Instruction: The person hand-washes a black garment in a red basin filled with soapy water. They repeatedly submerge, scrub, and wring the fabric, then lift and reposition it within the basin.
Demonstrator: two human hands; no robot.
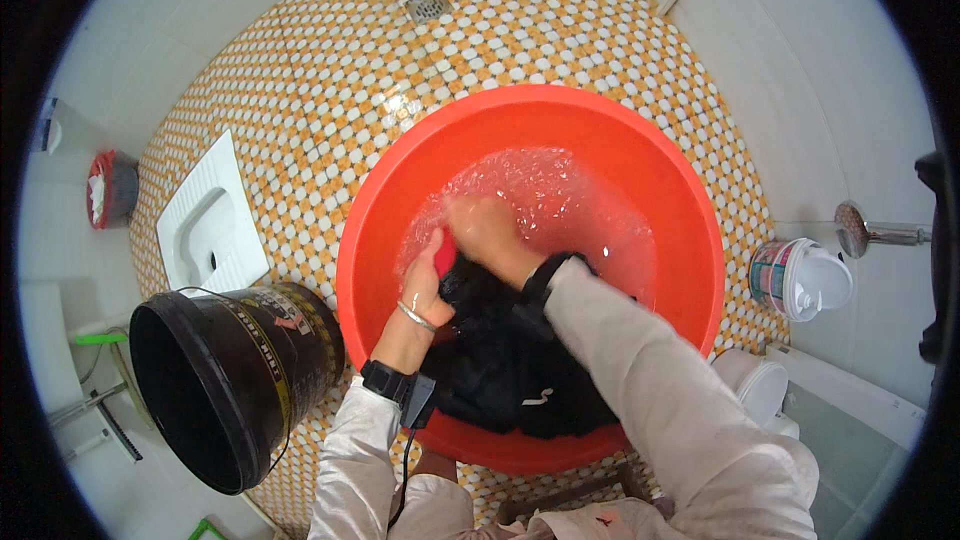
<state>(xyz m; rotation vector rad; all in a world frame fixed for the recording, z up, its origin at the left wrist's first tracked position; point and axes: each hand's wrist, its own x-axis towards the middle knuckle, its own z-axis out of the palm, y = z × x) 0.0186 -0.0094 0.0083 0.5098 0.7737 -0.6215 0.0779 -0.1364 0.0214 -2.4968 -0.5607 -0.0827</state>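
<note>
A large red plastic basin [679, 165] holds sudsy water [540, 180] and a heap of wet black cloth [510, 367], which bears a small white mark. My left hand [424, 285], with a silver bangle at the wrist, grips a small red item [445, 251] above the cloth; its exact kind is not clear. Close beside it, my right hand [487, 229] is bent over the water and blurred by motion. Its fingers curl away from view, so whether they hold anything is hidden.
A black bucket [307, 330] lies tipped on the tiled floor [315, 105] left of the basin. Beyond it are a squat toilet [247, 240] and a waste bin [124, 191]. White tubs [757, 382] and a shower head [851, 229] are at right. A floor drain [429, 7] lies ahead.
</note>
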